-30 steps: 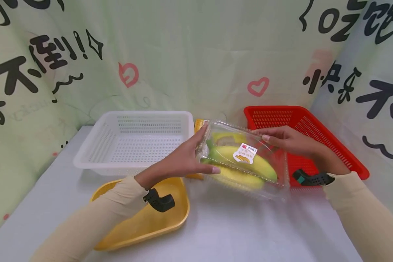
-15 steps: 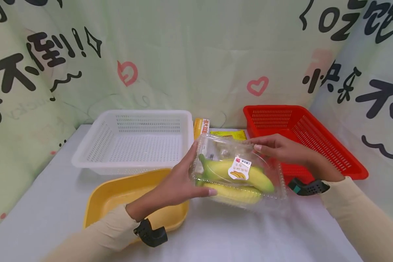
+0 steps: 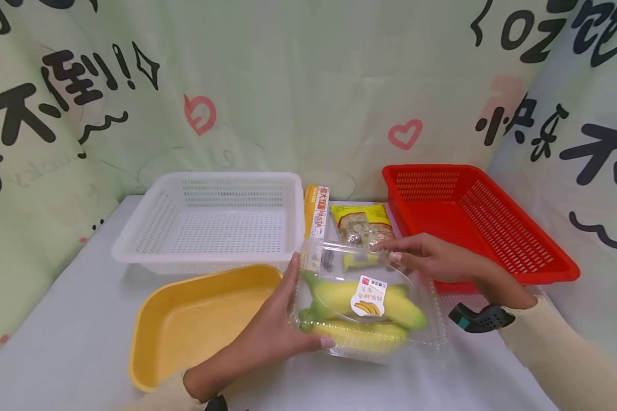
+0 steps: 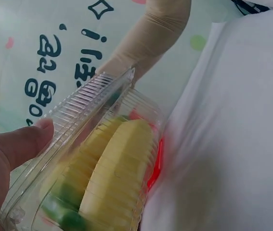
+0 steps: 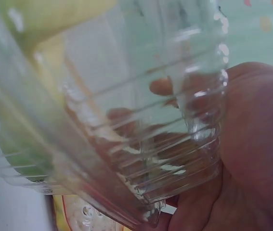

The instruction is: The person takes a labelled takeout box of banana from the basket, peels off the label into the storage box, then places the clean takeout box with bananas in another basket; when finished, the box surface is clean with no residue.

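Observation:
A clear plastic clamshell box (image 3: 368, 297) with yellow-green bananas (image 3: 406, 314) inside is held over the near middle of the table. A white sticker with a banana picture is on its lid. My left hand (image 3: 269, 334) grips the box's left side, thumb along the front rim; in the left wrist view that thumb (image 4: 28, 144) lies over the ridged edge. At the far right edge, my right hand (image 3: 439, 261) pinches the box between thumb and fingers. Through the clear wall in the right wrist view, the right fingers (image 5: 162, 144) are partly visible.
A white basket (image 3: 133, 240) stands at back left, with a yellow tray (image 3: 146, 337) in front of it. At back right is a red basket (image 3: 560, 268). Between the baskets lie a pasta box (image 3: 316, 211) and a yellow-topped food bag (image 3: 362, 220).
Both hands have lowered the banana box toward me and slightly left. The pasta box and food bag behind it have come into view. Both hands keep their hold.

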Demonstrator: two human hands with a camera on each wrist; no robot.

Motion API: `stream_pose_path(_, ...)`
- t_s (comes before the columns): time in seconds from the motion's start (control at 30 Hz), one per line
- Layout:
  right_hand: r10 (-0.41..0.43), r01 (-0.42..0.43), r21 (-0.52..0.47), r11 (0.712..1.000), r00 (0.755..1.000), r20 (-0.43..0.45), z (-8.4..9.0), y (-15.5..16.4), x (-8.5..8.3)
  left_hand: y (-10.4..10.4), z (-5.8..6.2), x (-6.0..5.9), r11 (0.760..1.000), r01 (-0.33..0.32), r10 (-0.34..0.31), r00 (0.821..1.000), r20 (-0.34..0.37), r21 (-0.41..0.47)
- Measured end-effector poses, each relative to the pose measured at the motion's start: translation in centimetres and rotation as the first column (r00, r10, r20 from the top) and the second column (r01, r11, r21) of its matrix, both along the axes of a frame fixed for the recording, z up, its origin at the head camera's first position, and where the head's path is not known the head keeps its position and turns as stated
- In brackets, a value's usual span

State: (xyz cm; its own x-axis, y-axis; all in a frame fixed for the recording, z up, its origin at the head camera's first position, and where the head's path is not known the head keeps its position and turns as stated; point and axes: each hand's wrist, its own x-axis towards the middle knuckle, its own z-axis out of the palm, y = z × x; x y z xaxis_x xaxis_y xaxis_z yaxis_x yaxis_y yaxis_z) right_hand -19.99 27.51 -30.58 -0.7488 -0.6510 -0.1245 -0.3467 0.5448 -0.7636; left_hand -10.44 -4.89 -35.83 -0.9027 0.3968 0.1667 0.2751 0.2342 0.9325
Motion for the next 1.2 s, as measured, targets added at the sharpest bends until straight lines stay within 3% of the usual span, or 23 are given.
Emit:
stream_pose_path(0.2, 0.024, -0.023, 0.026, 0.999, 0.999, -0.039, -0.3, 0.3, 1.2, 0.2, -0.4, 2.1, 0.998, 0.023, -0.026, 0.999, 0.046, 0.062)
stream_pose_path(0.47, 0.071, -0.071, 0.009, 0.997, 0.996, -0.062, -0.8, 1.0, 2.0, 1.3, -0.6, 3.4, 0.997, 0.004, -0.013, 0.994, 0.113, 0.077)
stream_pose_path(0.63, 0.085, -0.085, -0.005, 0.996, 0.995, -0.046, -1.4, 1.0, 2.7, 1.6, -1.6, 4.3, 0.990, 0.007, -0.032, 0.983, 0.179, 0.138)
stream_pose_path(0.77, 0.104, -0.104, -0.014, 0.994, 0.994, -0.017, -2.1, 1.0, 3.2, 1.6, -2.5, 5.0, 0.991, 0.016, -0.046, 0.975, 0.219, 0.134)
stream_pose_path(1.2, 0.068, -0.067, -0.004, 0.998, 0.997, 0.027, -4.3, 1.0, 4.0, 1.6, -5.2, 5.5, 0.994, 0.080, -0.092, 0.981, 0.173, 0.079)
